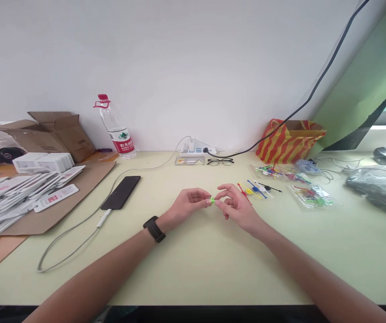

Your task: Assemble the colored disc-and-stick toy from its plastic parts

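My left hand and my right hand meet over the middle of the pale table, each pinching one end of a small green plastic piece. A black watch sits on my left wrist. Just right of my right hand lie several loose coloured plastic ties, red, yellow, blue, white and black. Further right are clear bags holding more of them.
A black phone on a charging cable lies to the left. Stacked white packets, cardboard boxes, a water bottle, a power strip, glasses and a striped bag line the back and left.
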Available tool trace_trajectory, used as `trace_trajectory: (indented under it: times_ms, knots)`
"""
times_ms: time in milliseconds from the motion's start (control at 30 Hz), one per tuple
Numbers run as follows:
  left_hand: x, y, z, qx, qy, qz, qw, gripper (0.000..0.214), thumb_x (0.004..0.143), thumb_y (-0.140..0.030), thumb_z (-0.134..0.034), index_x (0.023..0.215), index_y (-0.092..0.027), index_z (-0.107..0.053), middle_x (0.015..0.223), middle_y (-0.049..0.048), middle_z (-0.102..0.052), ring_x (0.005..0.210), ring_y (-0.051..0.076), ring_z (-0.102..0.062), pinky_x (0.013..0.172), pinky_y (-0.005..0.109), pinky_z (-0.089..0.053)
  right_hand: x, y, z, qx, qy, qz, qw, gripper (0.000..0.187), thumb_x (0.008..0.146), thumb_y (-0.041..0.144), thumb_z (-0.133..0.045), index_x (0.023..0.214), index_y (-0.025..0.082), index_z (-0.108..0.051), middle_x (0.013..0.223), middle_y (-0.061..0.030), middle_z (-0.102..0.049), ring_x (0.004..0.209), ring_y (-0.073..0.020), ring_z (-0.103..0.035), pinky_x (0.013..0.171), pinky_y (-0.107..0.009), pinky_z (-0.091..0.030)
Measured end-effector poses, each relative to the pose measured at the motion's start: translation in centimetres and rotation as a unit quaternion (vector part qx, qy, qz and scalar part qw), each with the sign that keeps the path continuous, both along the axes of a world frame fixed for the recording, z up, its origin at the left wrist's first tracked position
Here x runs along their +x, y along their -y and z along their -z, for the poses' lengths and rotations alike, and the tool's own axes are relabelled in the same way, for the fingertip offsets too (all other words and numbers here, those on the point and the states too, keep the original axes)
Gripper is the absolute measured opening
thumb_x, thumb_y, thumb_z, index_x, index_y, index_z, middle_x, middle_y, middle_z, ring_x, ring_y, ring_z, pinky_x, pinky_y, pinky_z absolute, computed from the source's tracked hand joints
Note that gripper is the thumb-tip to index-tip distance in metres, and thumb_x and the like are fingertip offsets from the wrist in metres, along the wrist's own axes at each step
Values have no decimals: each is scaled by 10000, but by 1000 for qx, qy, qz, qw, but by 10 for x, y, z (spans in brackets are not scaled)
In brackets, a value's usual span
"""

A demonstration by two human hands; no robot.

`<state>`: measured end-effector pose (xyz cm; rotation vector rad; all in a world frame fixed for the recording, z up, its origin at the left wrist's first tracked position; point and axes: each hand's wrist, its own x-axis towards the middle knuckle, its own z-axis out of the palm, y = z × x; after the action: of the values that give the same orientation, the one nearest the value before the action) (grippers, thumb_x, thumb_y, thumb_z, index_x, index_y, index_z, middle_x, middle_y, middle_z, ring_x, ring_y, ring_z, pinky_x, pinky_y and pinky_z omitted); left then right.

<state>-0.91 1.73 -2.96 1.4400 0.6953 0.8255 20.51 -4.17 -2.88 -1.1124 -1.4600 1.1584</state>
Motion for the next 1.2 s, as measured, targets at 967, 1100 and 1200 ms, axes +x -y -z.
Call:
trace_trajectory:
  times_ms: [967,1100,1200]
  knots:
    - [1,0,1,22,-9,-38,999,333,764,-390,-899,965,-159,-767,993,78,-772,942,212,-715,918,363,-547,7,0,-16,-99,-145,21,984,353,893,552,-705,1069,259,-616,691,66,-504,527,-92,-327,544,-267,-388]
    - [2,2,-2,18,-9,-25,999,319,775,-376,-894,966,-154,-767,964,68,-763,915,201,-712,903,353,-545,4,0,-10,-53,-57,26,997,381,889,543,-719,1132,274,-604,940,22,-600,600,-95,-494,613,-300,-494]
    - [2,3,-3,16,-9,-17,1000,315,780,-372,-892,974,-157,-769,958,65,-761,904,195,-708,894,348,-542,4,-1,-5,-33,-17,8,999,404,894,540,-716,1179,285,-585,1063,-3,-627,639,-103,-542,617,-311,-535]
